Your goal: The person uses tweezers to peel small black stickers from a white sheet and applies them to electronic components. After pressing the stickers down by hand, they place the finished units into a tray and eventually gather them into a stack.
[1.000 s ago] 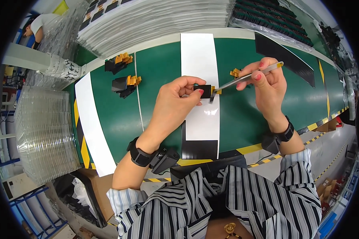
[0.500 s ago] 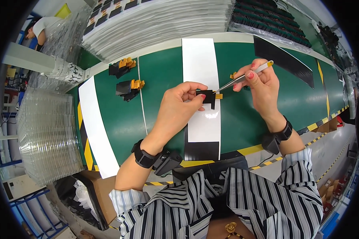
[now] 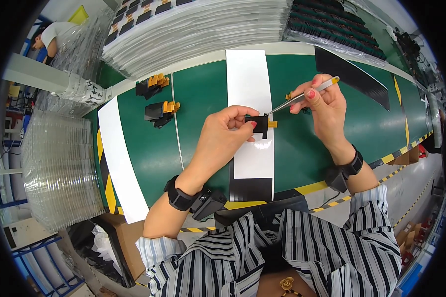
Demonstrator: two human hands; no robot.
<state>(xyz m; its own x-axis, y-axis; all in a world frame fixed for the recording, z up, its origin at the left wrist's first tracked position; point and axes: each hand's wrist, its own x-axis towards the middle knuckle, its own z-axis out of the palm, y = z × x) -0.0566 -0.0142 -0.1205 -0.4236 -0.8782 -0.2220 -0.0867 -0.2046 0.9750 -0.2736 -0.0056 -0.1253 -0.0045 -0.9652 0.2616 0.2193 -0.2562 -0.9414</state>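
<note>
Between thumb and fingertips, my left hand [image 3: 217, 136] grips a small flat black panel [image 3: 260, 123]. An orange flex tail [image 3: 273, 124] sticks out from the panel's right side. The panel is over a long white strip [image 3: 248, 79] that has a black lower end [image 3: 250, 189]. Closed around a pair of metal tweezers [image 3: 284, 105], my right hand [image 3: 329, 111] is to the right of the strip. The tweezers' tips point down-left to the panel's upper right corner; whether they touch it or grip anything is too small to tell.
Two piles of black panels with orange tails, an upper pile [image 3: 151, 88] and a lower pile [image 3: 158, 113], lie left on the green table [image 3: 203, 84]. A white sheet [image 3: 121, 158] runs along the left, a black sheet [image 3: 354, 76] far right. Stacked trays [image 3: 198, 29] stand behind.
My left hand and the black panel have shifted slightly down, toward me. The right hand and tweezers stay nearly in place, with the tips still at the panel's upper right corner.
</note>
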